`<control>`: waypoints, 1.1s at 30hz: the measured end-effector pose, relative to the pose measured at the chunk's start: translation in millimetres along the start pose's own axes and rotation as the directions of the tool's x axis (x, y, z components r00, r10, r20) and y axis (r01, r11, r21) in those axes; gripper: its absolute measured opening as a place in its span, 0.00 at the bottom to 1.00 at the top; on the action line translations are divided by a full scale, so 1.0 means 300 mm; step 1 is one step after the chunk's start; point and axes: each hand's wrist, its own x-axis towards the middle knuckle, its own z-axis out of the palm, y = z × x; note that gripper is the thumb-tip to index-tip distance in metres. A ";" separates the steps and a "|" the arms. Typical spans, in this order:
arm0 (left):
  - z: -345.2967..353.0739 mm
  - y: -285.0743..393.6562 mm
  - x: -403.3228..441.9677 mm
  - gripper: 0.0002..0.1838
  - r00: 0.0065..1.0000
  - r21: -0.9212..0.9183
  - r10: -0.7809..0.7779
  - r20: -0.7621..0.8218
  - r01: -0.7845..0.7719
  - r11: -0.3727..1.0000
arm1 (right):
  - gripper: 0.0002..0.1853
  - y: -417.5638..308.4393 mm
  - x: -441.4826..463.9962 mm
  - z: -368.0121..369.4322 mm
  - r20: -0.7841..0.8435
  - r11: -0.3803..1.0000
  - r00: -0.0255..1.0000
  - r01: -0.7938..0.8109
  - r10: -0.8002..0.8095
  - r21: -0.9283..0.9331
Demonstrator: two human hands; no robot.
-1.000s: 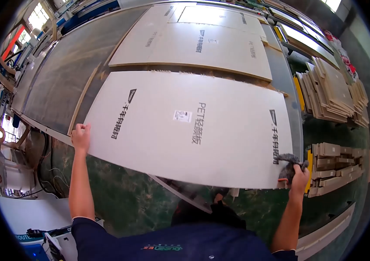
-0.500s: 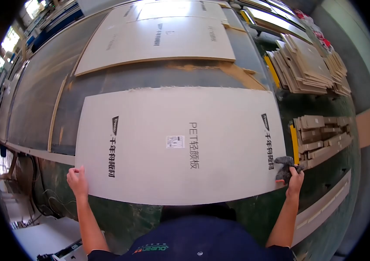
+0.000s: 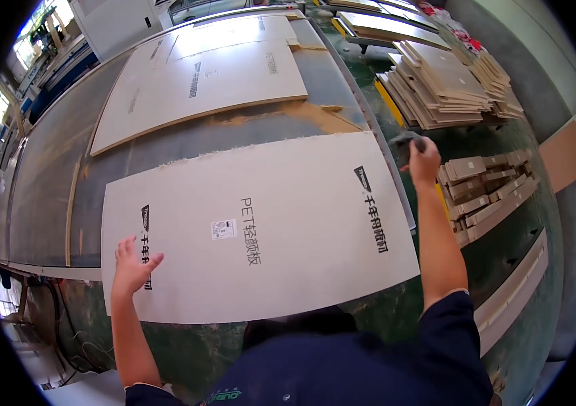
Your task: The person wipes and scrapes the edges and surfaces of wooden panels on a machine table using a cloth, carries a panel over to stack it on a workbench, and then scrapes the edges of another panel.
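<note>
A large white board (image 3: 301, 230) with black lettering and a small paper label (image 3: 224, 229) lies in front of me, its near edge reaching past the table toward my body. Its far edge looks ragged. Over the board's left part is my left hand (image 3: 135, 265), fingers spread and nothing in it; whether it touches the surface I cannot tell. My right hand (image 3: 425, 162) is raised beyond the board's right edge, closed around a crumpled grey glove (image 3: 406, 139) that is partly hidden by the fingers.
Larger white boards (image 3: 159, 101) rest farther back on the grey machine table (image 3: 44, 210). Sawdust (image 3: 315, 116) lies beside them. To the right stand stacked panels (image 3: 437, 84) and bundled strips (image 3: 484, 193). A long pale board (image 3: 515, 294) lies on the green floor.
Both hands have left the board's side edges. My right hand has moved forward with the glove; my left has opened and moved inward over the board. The view has turned to the right.
</note>
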 end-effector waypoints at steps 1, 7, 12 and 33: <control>-0.005 0.037 0.005 0.48 0.998 0.035 -0.012 0.058 0.010 0.999 | 0.12 0.018 0.028 0.063 0.027 0.999 0.999 0.030 -0.030 -0.012; 0.007 0.108 0.025 0.53 0.977 0.123 -0.061 0.205 0.036 0.992 | 0.10 0.031 -0.006 0.287 0.318 0.929 0.876 0.369 -0.361 0.039; 0.037 0.077 0.050 0.53 0.985 0.137 -0.021 0.170 -0.003 0.991 | 0.20 0.031 0.012 0.285 0.421 0.935 0.843 0.352 -0.336 0.041; 0.042 0.092 0.048 0.52 0.971 0.165 -0.103 0.216 0.068 0.984 | 0.21 -0.097 -0.103 0.411 0.551 0.727 0.615 0.686 -0.564 -0.022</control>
